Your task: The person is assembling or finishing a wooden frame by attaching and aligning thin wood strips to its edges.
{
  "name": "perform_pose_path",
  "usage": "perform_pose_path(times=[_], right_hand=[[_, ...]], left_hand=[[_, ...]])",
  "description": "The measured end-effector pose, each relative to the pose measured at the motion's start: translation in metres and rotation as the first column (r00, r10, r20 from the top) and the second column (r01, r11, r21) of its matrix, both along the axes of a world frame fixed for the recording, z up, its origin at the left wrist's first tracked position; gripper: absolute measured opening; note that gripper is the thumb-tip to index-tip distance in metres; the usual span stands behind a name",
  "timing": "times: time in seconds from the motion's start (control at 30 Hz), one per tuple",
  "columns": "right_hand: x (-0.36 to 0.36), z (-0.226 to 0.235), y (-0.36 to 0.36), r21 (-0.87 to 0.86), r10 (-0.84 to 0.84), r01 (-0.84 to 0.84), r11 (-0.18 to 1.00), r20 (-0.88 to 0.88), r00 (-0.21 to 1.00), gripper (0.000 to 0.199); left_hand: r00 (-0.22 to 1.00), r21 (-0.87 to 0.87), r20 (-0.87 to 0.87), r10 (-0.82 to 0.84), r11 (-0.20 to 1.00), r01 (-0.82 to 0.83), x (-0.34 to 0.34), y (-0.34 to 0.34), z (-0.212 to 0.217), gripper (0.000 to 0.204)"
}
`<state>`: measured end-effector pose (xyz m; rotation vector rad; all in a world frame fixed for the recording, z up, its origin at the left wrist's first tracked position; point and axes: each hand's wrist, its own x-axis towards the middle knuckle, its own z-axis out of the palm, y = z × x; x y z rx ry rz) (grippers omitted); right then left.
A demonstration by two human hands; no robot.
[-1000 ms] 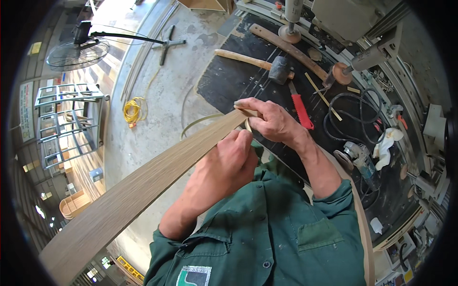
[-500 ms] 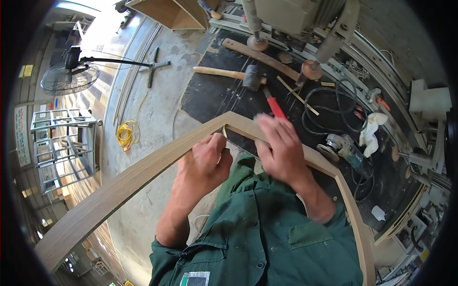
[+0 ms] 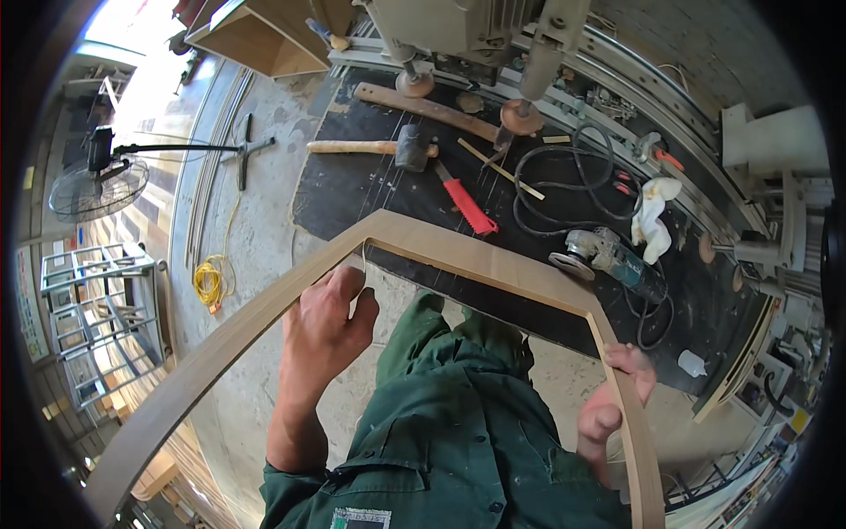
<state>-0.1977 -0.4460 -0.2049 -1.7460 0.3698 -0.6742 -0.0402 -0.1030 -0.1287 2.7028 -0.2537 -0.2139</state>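
A bent wooden frame (image 3: 476, 254), with angled corners and long side pieces, spans in front of my body, its far part over a black-topped bench. My left hand (image 3: 328, 322) is closed in a fist against the inner edge of the left side piece. A thin pale strip (image 3: 363, 256) runs from the frame's inner left corner down to that fist; the fingers hide its lower end. On the right side piece, my right hand (image 3: 627, 375) is wrapped round the wood, fingers over the top.
On the black bench (image 3: 352, 189) lie a rubber mallet (image 3: 411, 148), a red-handled saw (image 3: 467, 207), an angle grinder (image 3: 617, 263) with a coiled black cable, and a white cloth (image 3: 652, 220). A pedestal fan (image 3: 99, 185), yellow cord (image 3: 210, 280) and metal rack (image 3: 101, 309) stand left.
My right hand has moved from beside the frame's far piece, right and nearer, to grip the right side piece. The view has shifted right; the left hand keeps its place near the inner left corner.
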Motion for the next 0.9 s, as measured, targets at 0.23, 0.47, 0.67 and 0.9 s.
perform_pose_path(times=[0.23, 0.47, 0.67, 0.9], right_hand=[[0.018, 0.058, -0.042, -0.281, 0.005, 0.08, 0.957, 0.29, 0.957, 0.077], [0.06, 0.209, -0.036, -0.407, -0.158, 0.275, 0.871, 0.299, 0.941, 0.049], [0.075, 0.259, 0.039, -0.4, -0.16, 0.218, 0.89, 0.174, 0.972, 0.052], [0.059, 0.242, 0.047, -0.903, -0.143, 0.009, 0.429, -0.058, 0.988, 0.04]], left_hand=[[0.945, -0.062, 0.021, -0.325, 0.943, 0.326, 0.015, 0.01, 0.024, 0.026], [0.84, -0.097, -0.172, -0.515, 0.857, 0.506, 0.055, 0.02, 0.024, 0.038], [0.759, -0.088, -0.274, -0.591, 0.801, 0.592, 0.079, 0.048, -0.016, 0.023], [0.757, -0.3, -0.217, -0.617, 0.78, 0.549, 0.049, 0.023, -0.029, 0.022]])
